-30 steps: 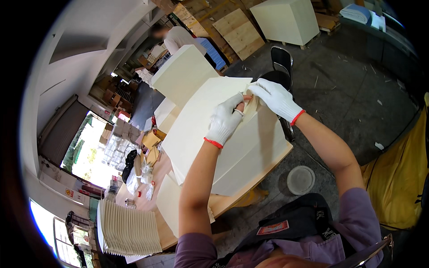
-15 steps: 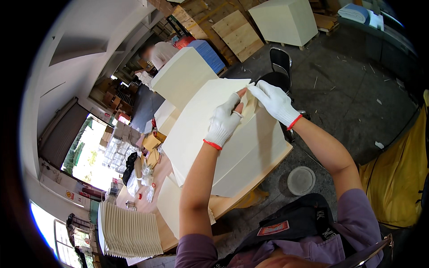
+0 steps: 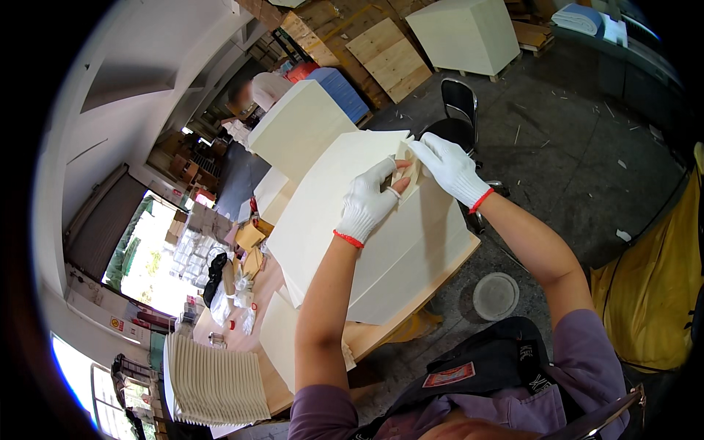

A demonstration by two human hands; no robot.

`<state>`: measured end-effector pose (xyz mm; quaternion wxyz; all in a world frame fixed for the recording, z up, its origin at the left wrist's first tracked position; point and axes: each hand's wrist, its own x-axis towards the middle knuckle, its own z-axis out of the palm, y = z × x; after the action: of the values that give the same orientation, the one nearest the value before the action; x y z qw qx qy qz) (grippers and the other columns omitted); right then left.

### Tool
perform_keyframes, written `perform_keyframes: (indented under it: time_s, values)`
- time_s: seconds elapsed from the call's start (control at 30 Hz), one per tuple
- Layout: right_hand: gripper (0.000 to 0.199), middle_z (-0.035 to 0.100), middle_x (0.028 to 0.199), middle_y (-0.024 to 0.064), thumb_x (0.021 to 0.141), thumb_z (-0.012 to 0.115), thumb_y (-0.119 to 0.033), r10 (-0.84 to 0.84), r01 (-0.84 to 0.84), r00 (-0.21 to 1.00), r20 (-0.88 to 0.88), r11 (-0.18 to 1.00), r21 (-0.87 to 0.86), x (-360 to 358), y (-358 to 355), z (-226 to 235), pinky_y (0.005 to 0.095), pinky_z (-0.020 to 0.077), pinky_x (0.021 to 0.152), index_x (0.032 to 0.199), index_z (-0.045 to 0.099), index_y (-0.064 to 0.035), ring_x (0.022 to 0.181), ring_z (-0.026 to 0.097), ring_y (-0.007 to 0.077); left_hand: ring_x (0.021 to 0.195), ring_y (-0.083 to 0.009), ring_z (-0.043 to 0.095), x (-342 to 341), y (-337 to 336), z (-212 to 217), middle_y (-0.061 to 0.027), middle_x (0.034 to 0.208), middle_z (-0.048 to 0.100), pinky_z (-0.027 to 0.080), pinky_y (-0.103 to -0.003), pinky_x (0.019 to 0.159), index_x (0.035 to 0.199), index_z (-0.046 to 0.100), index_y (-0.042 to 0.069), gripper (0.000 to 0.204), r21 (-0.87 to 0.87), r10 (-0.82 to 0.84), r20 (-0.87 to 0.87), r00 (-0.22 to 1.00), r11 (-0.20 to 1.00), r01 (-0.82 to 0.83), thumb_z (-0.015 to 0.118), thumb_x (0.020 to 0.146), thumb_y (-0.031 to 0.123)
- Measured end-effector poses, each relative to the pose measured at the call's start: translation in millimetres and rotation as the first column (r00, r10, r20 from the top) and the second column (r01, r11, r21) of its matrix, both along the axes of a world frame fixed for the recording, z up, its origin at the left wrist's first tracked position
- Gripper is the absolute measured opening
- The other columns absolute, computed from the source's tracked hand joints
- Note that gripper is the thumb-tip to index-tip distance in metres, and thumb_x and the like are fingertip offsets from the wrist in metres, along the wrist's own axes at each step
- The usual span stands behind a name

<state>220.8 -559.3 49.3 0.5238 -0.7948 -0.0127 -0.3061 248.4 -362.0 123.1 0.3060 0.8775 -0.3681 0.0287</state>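
**Both gloved hands meet at a folded cream strip on the far right edge of the stack**

In the head view, the folded cream strip (image 3: pixel 408 192) lies between the left hand (image 3: pixel 369 196) and the right hand (image 3: pixel 449 169), on the upper right edge of a large stack of cream sheets (image 3: pixel 330 194). Its long axis runs roughly away from the body, along that edge. The left hand reaches it from the left, over the top sheet, bare thumb and fingertip standing apart beside it; whether they grip anything cannot be told. The right hand comes from the right, fingers close together at the strip's upper end, their undersides hidden, so a pinch cannot be confirmed. Both hands are about equally near.

The stack rests on a wooden table (image 3: pixel 359 336). Of containers, a round grey tub (image 3: pixel 496 297) stands on the floor; its contents, if any, are unclear. On the table's far left, a small jar (image 3: pixel 217 339) sits near white plastic bags (image 3: pixel 221 304), contents indistinct.
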Motion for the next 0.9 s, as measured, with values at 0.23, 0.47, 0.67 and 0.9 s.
perform_keyframes:
  time_s: [0.23, 0.47, 0.67, 0.9]
  values:
    - [0.051, 0.063, 0.083, 0.0213, 0.109, 0.052, -0.052, 0.031, -0.029, 0.998, -0.058, 0.998, 0.047, -8, 4, 10, 0.0484, 0.0474, 0.072, 0.098, 0.058, -0.0028, 0.082, 0.064, 0.0425, 0.092, -0.0274, 0.074, 6, 3, -6, -0.0158, 0.105, 0.077, 0.056, -0.038, 0.085, 0.135, 0.072, 0.018, 0.033, -0.034, -0.007, 0.052, 0.999, 0.999, 0.009, 0.064, 0.103, 0.021]
    - [0.049, 0.063, 0.081, 0.0188, 0.108, 0.053, -0.050, 0.020, -0.019, 1.000, -0.017, 0.999, 0.048, -3, -1, 2, 0.0457, 0.0482, 0.073, 0.098, 0.060, -0.0033, 0.079, 0.064, 0.0387, 0.092, -0.0238, 0.070, 8, 2, -4, -0.0126, 0.100, 0.074, 0.055, -0.036, 0.084, 0.133, 0.071, 0.015, 0.031, 0.055, -0.020, 0.006, 1.000, 0.998, 0.019, 0.066, 0.103, 0.021]
    - [0.049, 0.063, 0.081, 0.0185, 0.108, 0.053, -0.050, 0.033, -0.031, 0.999, -0.021, 0.997, 0.068, -3, 2, 3, 0.0452, 0.0477, 0.072, 0.096, 0.059, -0.0029, 0.077, 0.062, 0.0379, 0.082, -0.0124, 0.064, 5, 2, -5, -0.0040, 0.088, 0.070, 0.054, -0.031, 0.078, 0.129, 0.074, 0.013, 0.035, 0.020, -0.008, 0.022, 1.000, 1.000, 0.008, 0.078, 0.095, 0.021]
    - [0.050, 0.065, 0.084, 0.0194, 0.108, 0.050, -0.052, -0.018, 0.017, 0.999, -0.046, 0.999, -0.030, -9, -9, 9, 0.0479, 0.0486, 0.074, 0.098, 0.062, -0.0049, 0.083, 0.067, 0.0393, 0.100, -0.0361, 0.074, -6, 4, -8, -0.0137, 0.118, 0.074, 0.059, -0.046, 0.088, 0.135, 0.071, 0.024, 0.045, 0.141, -0.097, 0.330, 0.939, 0.989, 0.052, 0.071, 0.090, 0.019]
